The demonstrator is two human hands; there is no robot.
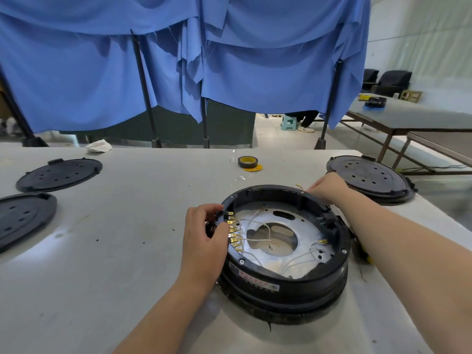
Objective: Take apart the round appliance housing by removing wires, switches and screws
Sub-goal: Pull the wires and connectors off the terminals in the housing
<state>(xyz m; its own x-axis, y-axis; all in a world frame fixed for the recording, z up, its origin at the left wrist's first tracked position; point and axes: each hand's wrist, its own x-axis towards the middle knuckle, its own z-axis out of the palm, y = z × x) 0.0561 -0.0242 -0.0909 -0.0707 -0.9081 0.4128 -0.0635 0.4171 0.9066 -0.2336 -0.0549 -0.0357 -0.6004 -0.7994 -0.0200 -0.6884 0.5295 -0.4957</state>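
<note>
The round black appliance housing (pixel 293 284) lies open-side up on the grey table (pixel 115 251). Inside is a silver metal plate (pixel 306 233) with a centre hole and thin white wires (pixel 263 226). A row of brass terminals (pixel 233 232) lines its left inner wall. My left hand (pixel 204 236) grips the left rim, fingers curled round the black switch block beside the terminals. My right hand (pixel 329 186) rests on the far right rim, fingers bent down at a loose wire with a brass end (pixel 299 186); whether it pinches it is unclear.
Two black round covers (pixel 60 173) (pixel 23 218) lie at the left, a third (pixel 370 178) at the right behind my right arm. A tape roll (pixel 247 162) sits mid-table, a crumpled cloth (pixel 99 145) at the far edge. Blue curtains hang behind. A yellow-handled tool (pixel 364 254) peeks out right of the housing.
</note>
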